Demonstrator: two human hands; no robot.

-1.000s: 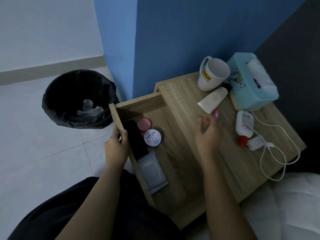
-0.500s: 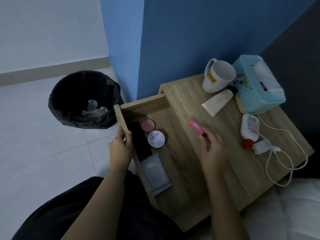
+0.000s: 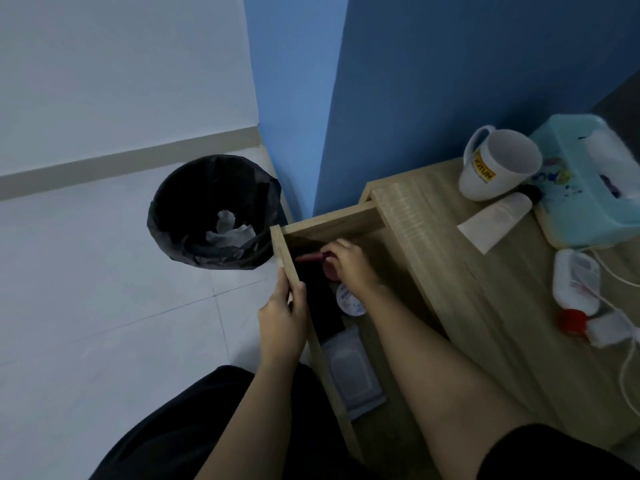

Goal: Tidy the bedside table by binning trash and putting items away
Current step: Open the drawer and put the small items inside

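On the floor at the far left stands a black-lined waste bin (image 3: 214, 211) with crumpled white paper (image 3: 228, 230) in its bottom. Just right of it the bedside table's drawer (image 3: 329, 216) is pulled out, its front panel of pale wood grain facing left. The left hand (image 3: 282, 315) grips the top edge of that front panel, thumb inside and fingers wrapped over the outside. Inside the drawer lie a flat black item (image 3: 320, 303) along the front, a round white tin (image 3: 349, 301) with blue lettering, partly covered by the forearm, and a clear-topped pack of wipes (image 3: 349, 370) nearer the camera. The right hand (image 3: 346, 261) reaches into the far end of the drawer, fingers pinched on a small pink stick (image 3: 308, 258), slim and blurred, lying roughly level and pointing left; whether it touches the drawer bottom cannot be told. On the bedside table (image 3: 485, 323) to the right: a white mug (image 3: 498, 164) with a yellow label, a white tube (image 3: 495, 218) lying flat, a teal tissue box (image 3: 588, 181), a white bottle (image 3: 576, 282) with a red cap on its side, and a white charger (image 3: 607, 327) with its cable.
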